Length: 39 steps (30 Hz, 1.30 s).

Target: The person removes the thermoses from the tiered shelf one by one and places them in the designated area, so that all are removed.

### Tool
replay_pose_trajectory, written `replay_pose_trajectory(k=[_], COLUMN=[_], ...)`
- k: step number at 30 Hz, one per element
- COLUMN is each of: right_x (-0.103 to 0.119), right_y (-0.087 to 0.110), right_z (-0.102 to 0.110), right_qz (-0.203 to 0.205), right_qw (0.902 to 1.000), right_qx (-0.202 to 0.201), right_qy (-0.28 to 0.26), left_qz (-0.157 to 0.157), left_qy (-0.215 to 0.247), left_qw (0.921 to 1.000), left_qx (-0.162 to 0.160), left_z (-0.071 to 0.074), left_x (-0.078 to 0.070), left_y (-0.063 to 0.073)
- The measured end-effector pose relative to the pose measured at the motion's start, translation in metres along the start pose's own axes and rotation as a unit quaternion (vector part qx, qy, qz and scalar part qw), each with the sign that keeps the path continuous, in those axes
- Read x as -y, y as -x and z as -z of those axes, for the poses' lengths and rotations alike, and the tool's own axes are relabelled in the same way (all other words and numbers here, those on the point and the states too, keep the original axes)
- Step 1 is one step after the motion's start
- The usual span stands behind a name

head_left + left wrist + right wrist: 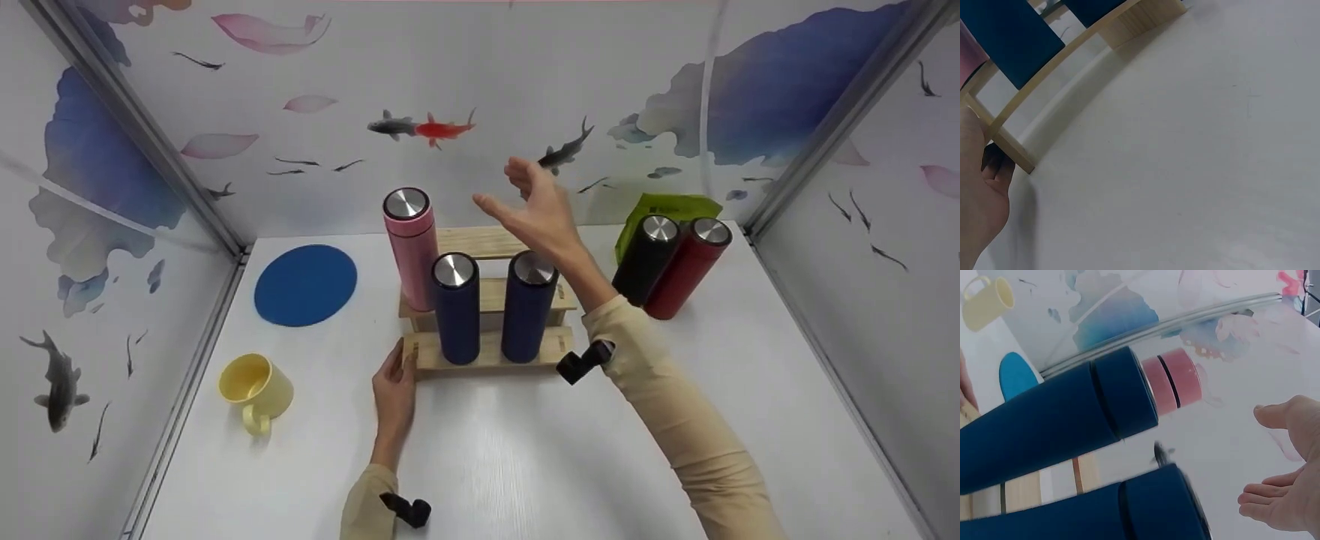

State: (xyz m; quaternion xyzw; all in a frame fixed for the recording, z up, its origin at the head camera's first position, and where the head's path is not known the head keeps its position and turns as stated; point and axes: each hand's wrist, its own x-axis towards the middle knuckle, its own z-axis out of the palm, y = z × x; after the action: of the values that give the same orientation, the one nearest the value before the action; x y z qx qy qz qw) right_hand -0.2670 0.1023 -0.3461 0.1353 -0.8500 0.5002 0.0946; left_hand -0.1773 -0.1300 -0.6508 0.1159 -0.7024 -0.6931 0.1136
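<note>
A tiered wooden rack stands mid-table. On its lowest tier are two blue bottles, the left one and the right one, upright with steel-topped lids. A pink bottle stands one tier higher at the left. My left hand grips the rack's front left end; in the left wrist view, its fingers curl behind the wooden side piece. My right hand is raised above the rack's rear, holding nothing. In the right wrist view its thumb and fingers are spread apart, away from the bottles.
Behind and right of the rack stand a black bottle and a red bottle, with a green bag behind them. At the left are a blue round mat and a yellow mug. Printed panels wall the white table.
</note>
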Motion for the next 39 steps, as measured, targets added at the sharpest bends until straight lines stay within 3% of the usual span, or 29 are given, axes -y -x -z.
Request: replay_pose_trajectory(k=[22, 31, 39], right_x=[0.031, 0.03, 0.026], right_y=[-0.007, -0.007, -0.006], right_z=[-0.066, -0.089, -0.1], right_qz=[-0.004, 0.011, -0.004], right_qw=[0.9975, 0.997, 0.9967], right_qx=[0.068, 0.075, 0.08], right_qy=[-0.019, -0.013, -0.012], left_qz=[0.018, 0.025, 0.028], left_qy=[0.011, 0.018, 0.017], left_qw=[0.9997, 0.9994, 0.9994], left_qx=[0.015, 0.018, 0.015], left_z=[0.001, 0.0, 0.001], left_x=[0.001, -0.001, 0.0], left_y=[0.002, 0.0, 0.001])
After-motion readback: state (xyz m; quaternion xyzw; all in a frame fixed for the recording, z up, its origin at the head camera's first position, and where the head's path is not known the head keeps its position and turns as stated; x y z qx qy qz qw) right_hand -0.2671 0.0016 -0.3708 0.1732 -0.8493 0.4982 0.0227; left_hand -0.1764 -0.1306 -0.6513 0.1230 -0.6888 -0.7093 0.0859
